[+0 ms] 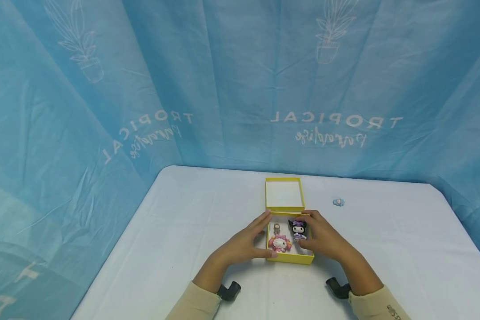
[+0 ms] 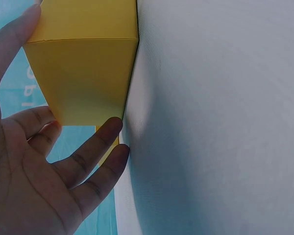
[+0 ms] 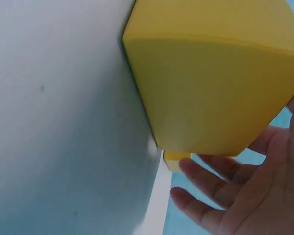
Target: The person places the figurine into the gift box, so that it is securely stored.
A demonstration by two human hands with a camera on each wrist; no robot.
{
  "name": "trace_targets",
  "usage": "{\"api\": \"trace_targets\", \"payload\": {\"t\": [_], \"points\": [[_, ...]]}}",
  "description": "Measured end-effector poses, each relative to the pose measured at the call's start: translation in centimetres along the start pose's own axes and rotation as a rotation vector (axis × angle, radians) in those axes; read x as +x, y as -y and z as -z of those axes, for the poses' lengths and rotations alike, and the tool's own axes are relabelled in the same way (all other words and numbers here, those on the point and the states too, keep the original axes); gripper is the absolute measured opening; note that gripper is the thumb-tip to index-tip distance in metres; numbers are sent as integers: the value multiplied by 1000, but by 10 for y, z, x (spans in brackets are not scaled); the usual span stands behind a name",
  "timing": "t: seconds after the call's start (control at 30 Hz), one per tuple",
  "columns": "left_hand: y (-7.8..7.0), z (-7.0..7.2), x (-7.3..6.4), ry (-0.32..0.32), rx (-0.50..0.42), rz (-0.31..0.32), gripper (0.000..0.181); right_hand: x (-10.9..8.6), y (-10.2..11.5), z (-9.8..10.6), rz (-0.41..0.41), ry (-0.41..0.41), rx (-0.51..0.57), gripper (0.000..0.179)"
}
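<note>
And here we have both hands at the yellow box (image 1: 291, 258), which sits on the white tablecloth (image 1: 144, 249) in front of the person, hollow side up! The left hand (image 1: 246, 243) spans the box's left side, thumb at the near rim and index finger at the far corner, a wide, light-looking grasp; the wrist view shows its last two fingers stretched out free. Over on the right, the right hand (image 1: 323, 238) arches across the wall, index finger and thumb at opposite ends of the black-and-purple Kuromi figurine (image 1: 299, 229), seemingly pinching it, just inside the box's right side. Look to its left: the pink-hooded figurine (image 1: 280, 243) lies near the front, the little brown figurine (image 1: 277, 228) just behind. Beyond stands the yellow lid (image 1: 285, 208), hollow side up; a small blue figurine (image 1: 338, 202) lies apart to the right. Handling? Kuromi looks like hard, smooth plastic, light but a touch slippery, so the body is the hold to favour, the pointed ears being the likelier weak spots. The box looks like stiff, light card: best steadied by its corners, since a hard squeeze mid-wall could bow it.
</note>
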State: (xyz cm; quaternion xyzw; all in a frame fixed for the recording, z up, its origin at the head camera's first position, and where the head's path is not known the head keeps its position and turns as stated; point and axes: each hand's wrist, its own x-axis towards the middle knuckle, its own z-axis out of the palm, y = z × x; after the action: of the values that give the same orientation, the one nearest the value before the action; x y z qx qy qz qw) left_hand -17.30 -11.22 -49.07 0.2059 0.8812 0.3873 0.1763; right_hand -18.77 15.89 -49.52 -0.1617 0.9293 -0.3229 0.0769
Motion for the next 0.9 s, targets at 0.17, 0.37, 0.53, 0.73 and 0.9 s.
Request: {"api": "trace_targets", "payload": {"t": [0.17, 0.37, 0.53, 0.73, 0.9], "points": [[0, 0, 0, 0, 8, -5, 107, 1, 4, -2, -68, 14, -8, 64], [0, 1, -1, 2, 15, -9, 107, 2, 10, -2, -145, 32, -32, 64], [0, 0, 0, 2, 8, -10, 107, 2, 14, -2, -182, 38, -43, 64], [-1, 0, 0, 4, 12, -4, 106, 1, 18, -5, -220, 44, -21, 66], [-2, 0, -1, 3, 11, 1, 106, -1, 20, -5, -230, 41, -14, 65]]}}
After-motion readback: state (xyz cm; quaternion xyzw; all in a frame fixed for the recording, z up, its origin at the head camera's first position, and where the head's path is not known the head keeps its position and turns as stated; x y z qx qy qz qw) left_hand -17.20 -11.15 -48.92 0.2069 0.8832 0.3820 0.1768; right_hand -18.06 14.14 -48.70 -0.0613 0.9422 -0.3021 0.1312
